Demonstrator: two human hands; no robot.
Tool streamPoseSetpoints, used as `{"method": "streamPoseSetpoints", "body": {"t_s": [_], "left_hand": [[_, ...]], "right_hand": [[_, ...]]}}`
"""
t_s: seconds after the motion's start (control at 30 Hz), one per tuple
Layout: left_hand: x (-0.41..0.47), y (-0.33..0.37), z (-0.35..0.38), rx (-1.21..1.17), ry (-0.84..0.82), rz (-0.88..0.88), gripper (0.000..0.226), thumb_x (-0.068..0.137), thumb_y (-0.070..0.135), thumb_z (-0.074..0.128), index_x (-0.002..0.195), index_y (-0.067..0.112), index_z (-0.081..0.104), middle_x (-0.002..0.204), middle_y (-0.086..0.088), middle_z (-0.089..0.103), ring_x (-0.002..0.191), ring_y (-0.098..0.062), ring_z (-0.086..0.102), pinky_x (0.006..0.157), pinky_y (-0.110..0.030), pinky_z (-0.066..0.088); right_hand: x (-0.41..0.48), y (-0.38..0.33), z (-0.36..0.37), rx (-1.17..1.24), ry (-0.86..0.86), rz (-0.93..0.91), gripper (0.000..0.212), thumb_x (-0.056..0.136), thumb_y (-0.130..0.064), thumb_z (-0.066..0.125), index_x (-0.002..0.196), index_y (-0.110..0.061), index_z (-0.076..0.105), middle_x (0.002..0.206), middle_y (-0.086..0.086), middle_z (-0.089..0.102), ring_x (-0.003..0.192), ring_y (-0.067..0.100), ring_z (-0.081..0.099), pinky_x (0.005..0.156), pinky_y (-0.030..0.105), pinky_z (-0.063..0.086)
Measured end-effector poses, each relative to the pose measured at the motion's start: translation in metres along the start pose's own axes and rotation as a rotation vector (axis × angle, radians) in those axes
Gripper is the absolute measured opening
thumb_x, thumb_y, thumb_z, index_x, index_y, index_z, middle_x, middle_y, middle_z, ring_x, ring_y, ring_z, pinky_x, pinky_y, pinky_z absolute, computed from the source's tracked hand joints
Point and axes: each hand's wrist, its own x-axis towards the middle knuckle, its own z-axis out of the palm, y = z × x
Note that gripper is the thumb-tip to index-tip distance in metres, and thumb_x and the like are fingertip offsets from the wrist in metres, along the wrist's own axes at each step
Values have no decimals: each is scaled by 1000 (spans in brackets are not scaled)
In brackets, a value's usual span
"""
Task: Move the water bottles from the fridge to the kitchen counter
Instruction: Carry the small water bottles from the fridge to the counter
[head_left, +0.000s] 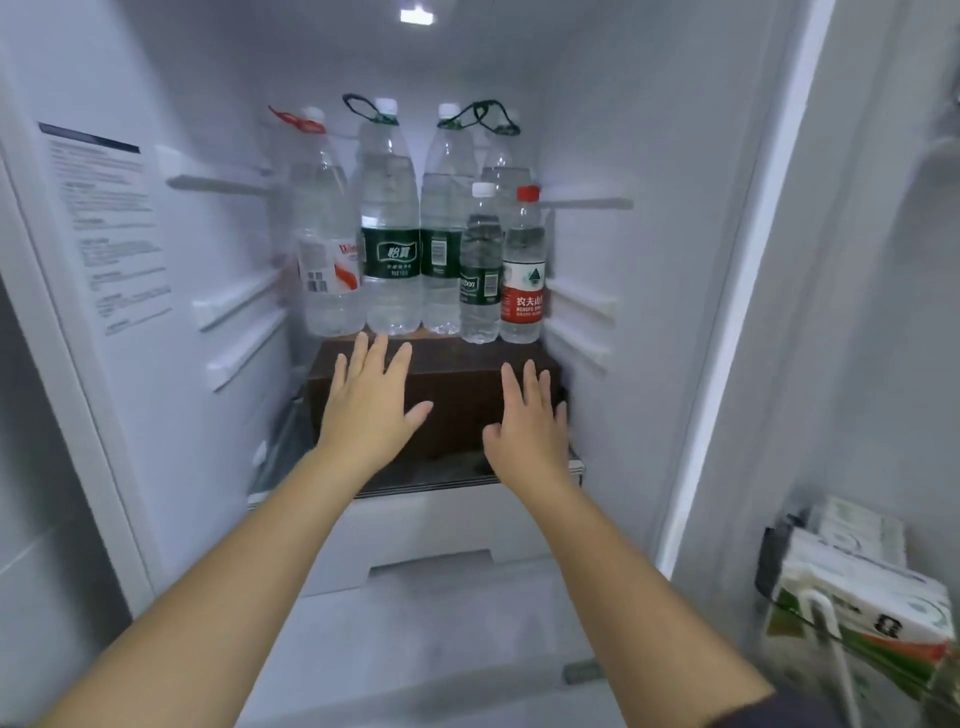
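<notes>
Water bottles: six stand in the fridge (649, 156), all upright, long axes vertical, caps up, close together on a dark brown box (457, 384).
Back row: a large white-and-red-label bottle (327, 249) on the left, then a large green-label bottle (390, 244), its label facing out, and a second large green-label bottle (441, 244) turned barcode-forward. A rear large bottle (506, 166) stands mostly hidden at the right.
Front right: a small green-label bottle (481, 270) with a white cap, just beside a small red-label bottle (523, 270) with a red cap.
Neck straps: red on the left bottle, dark loops on the other three large ones.
Contents: every bottle looks full of clear water.
Left hand (371, 395): flat, fingers straight and spread, holding nothing, over the box top with its fingertips just short of the large bottles' bases.
Right hand (527, 421): likewise flat and unladen, over the box's right front, below the two small bottles.
Box support: a dark shelf board (415, 480), above a white drawer (431, 525).
Door shelf (772, 561): holds tissue packs (857, 587) lying on their sides.
Left wall: a printed sticker (104, 223).
</notes>
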Motion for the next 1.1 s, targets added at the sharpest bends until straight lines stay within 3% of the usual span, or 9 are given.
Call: {"method": "streamPoseSetpoints", "body": {"t_s": [0.1, 0.2, 0.4, 0.53, 0.8, 0.93, 1.1], "left_hand": [[45, 5, 5, -136, 9, 68, 72, 94, 44, 57, 152, 16, 25, 159, -11, 25, 148, -28, 19, 120, -45, 19], [88, 15, 12, -366, -18, 46, 70, 92, 38, 62, 150, 15, 30, 151, -8, 39, 137, -26, 39, 108, -43, 38], [159, 40, 26, -713, -18, -108, 81, 85, 27, 74, 149, 11, 27, 147, -12, 41, 134, -28, 42, 106, -43, 39], [192, 48, 38, -874, -30, -233, 83, 79, 30, 79, 142, 8, 31, 138, -12, 50, 127, -29, 51, 102, -46, 46], [212, 66, 45, -767, -16, -335, 92, 76, 35, 81, 145, 5, 29, 147, -17, 37, 130, -34, 46, 99, -45, 46], [213, 67, 45, -751, 0, -362, 86, 73, 37, 83, 139, 7, 36, 141, -16, 44, 124, -34, 50, 95, -46, 49], [198, 68, 42, -856, -8, -307, 80, 77, 33, 81, 136, 7, 32, 135, -16, 53, 121, -32, 55, 88, -40, 50]], "right_hand": [[33, 4, -5, -131, -24, 37, 76, 100, -23, 48, 159, -22, -1, 167, 3, -8, 154, 24, -9, 124, 50, 6], [43, 9, 1, -206, -51, 41, 80, 99, -14, 50, 159, -22, -2, 167, 1, -9, 154, 22, -9, 124, 50, 5], [49, 19, 1, -253, -63, 11, 89, 95, -7, 55, 159, -25, -3, 167, -2, -8, 154, 19, -8, 124, 48, 4], [52, 18, 0, -234, -79, 18, 92, 93, -3, 56, 159, -27, -3, 167, -3, -10, 153, 18, -10, 124, 49, 4], [53, 20, -3, -159, -123, 27, 94, 91, 3, 54, 159, -30, -2, 166, -7, -13, 153, 16, -11, 125, 45, 9], [55, 21, 0, -147, -115, 33, 96, 90, 4, 55, 158, -31, -3, 166, -7, -14, 152, 16, -12, 125, 45, 15], [56, 22, 4, -148, -98, 39, 99, 89, 4, 58, 158, -32, -3, 166, -8, -15, 152, 16, -12, 122, 46, 25]]}}
